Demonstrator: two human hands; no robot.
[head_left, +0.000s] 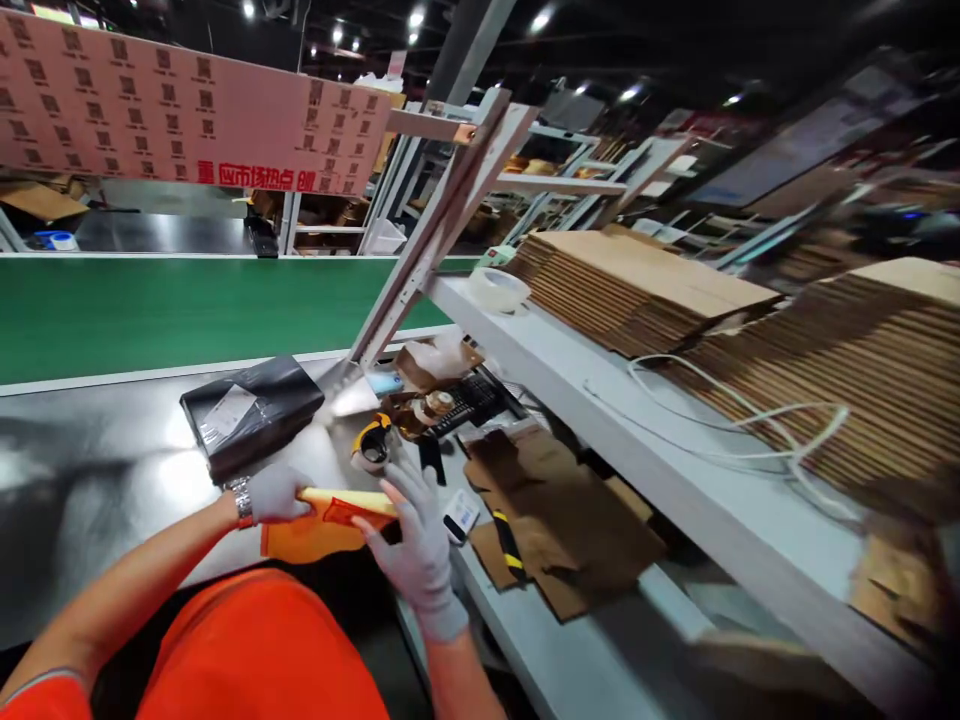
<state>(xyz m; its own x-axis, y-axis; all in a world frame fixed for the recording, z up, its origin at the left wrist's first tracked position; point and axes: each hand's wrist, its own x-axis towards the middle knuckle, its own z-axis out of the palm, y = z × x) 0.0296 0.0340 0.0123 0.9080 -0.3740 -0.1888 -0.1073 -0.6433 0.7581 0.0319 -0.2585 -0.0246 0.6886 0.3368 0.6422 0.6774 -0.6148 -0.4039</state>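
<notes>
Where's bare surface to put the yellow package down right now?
Bare tabletop lies left of the black parcel, up to the green conveyor, which is also bare. It is crowded right of the parcel: tape dispenser, keyboard and cardboard scraps. Both hands, left and right, grip the yellow package.

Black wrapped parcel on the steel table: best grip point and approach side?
Judging by its pose, take the black wrapped parcel across its two long sides, from above. It lies flat, a low box in glossy, loose film, label up, with bare table around it. A pinch on the film alone would likely slip. Both gloved hands, left hand and right hand, are on the yellow mailer.
</notes>
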